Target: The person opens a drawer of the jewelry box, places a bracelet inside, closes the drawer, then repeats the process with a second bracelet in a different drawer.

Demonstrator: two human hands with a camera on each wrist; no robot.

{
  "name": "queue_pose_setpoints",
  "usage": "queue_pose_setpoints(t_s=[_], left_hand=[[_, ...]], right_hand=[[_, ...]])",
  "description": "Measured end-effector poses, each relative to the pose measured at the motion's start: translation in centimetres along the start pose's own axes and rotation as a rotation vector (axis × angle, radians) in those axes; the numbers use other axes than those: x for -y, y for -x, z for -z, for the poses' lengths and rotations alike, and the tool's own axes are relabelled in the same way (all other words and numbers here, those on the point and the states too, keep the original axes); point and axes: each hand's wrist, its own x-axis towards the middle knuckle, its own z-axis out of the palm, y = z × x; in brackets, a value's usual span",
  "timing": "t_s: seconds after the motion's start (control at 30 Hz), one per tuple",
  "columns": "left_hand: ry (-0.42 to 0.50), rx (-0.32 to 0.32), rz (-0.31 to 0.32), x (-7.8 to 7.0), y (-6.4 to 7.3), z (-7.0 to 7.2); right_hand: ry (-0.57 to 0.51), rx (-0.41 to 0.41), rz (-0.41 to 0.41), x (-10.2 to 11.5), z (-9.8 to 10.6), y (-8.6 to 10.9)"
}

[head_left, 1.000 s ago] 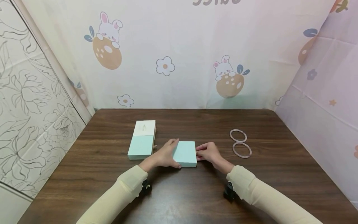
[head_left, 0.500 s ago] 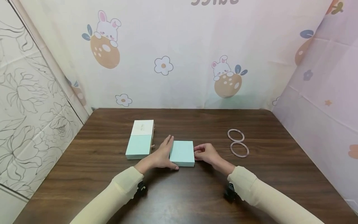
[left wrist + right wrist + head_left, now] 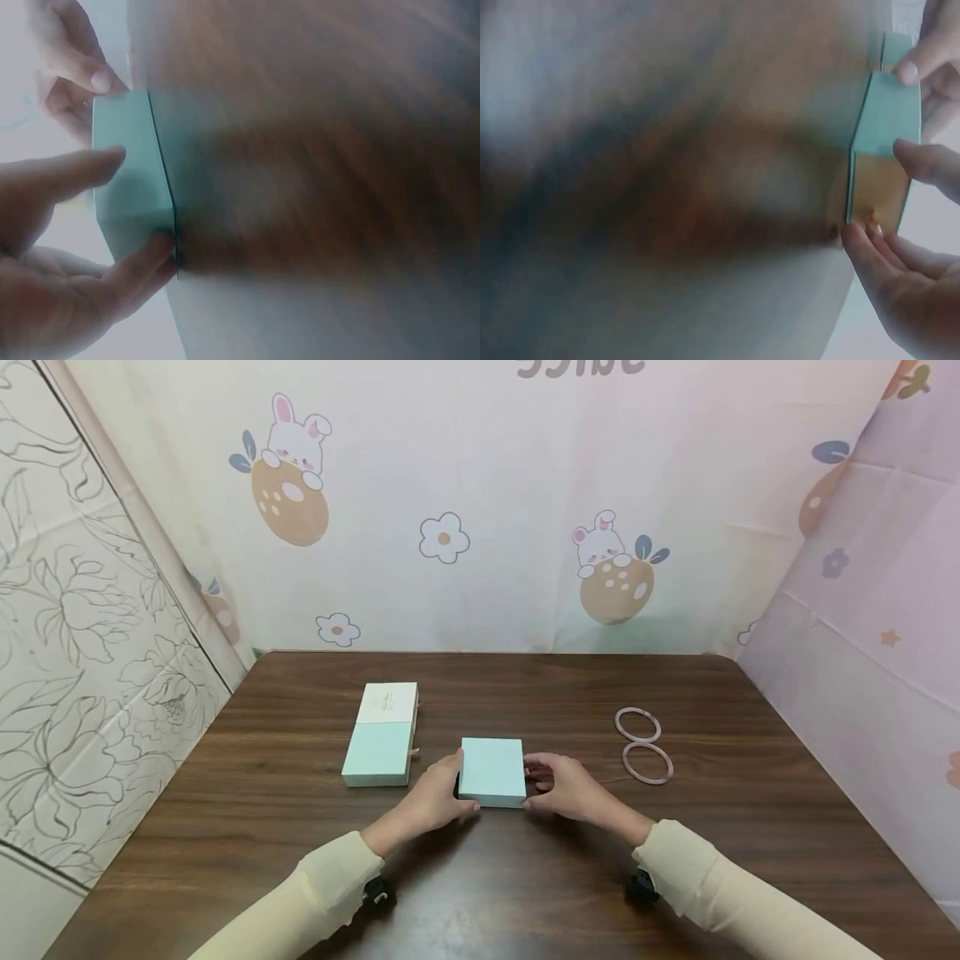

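Observation:
A small square mint-green drawer box (image 3: 492, 767) lies on the dark wooden table between both hands. My left hand (image 3: 435, 797) holds its left side, thumb on the front face and fingers along the side, as the left wrist view shows. My right hand (image 3: 572, 789) is at the right end, thumb at the front corner and fingers curled by the side. That end shows a tan drawer face (image 3: 881, 180) framed by the green sleeve in the right wrist view. A small pull tab (image 3: 871, 219) sticks out of it, close to the right fingertips (image 3: 855, 236).
Left of the hands lies a longer white-and-mint box (image 3: 381, 735), small tabs at its right edge. Two pale pink bangles (image 3: 637, 725) lie to the right, one behind the other. A printed curtain (image 3: 495, 585) hangs behind the table (image 3: 517, 893).
My right hand has gone from fingers bunched at the box's right end to thumb at the front corner. The left fingers, straighter half a second ago, have come down along the left side.

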Motion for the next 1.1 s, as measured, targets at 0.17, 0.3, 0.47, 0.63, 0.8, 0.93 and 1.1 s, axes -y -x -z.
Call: queue_pose_setpoints(t_s=[0.17, 0.3, 0.47, 0.63, 0.8, 0.93, 1.1], left_hand=[[-0.016, -0.054, -0.002, -0.3, -0.3, -0.3], [-0.024, -0.071, -0.012, -0.4, -0.6, -0.2], [-0.032, -0.085, -0.032, -0.5, -1.4, -0.1], [-0.047, -0.085, -0.020, -0.9, -2.4, 0.1], [-0.064, -0.093, -0.035, -1.5, -3.5, 0.0], [-0.074, -0.091, -0.040, -1.7, -4.6, -0.4], [-0.095, -0.099, -0.036, -2.1, -6.1, -0.4]], right_hand=[[-0.016, -0.071, -0.011, -0.2, -0.7, 0.0], [-0.062, -0.092, -0.020, -0.2, -0.6, 0.0], [-0.078, -0.103, -0.026, -0.1, -0.2, -0.3], [-0.086, -0.121, -0.051, -0.2, 0.2, -0.9], [-0.092, -0.150, -0.102, -0.3, 0.6, -1.5], [-0.092, -0.166, -0.150, -0.6, 1.0, -1.9], [-0.092, -0.175, -0.195, -0.9, 1.9, -2.9]])
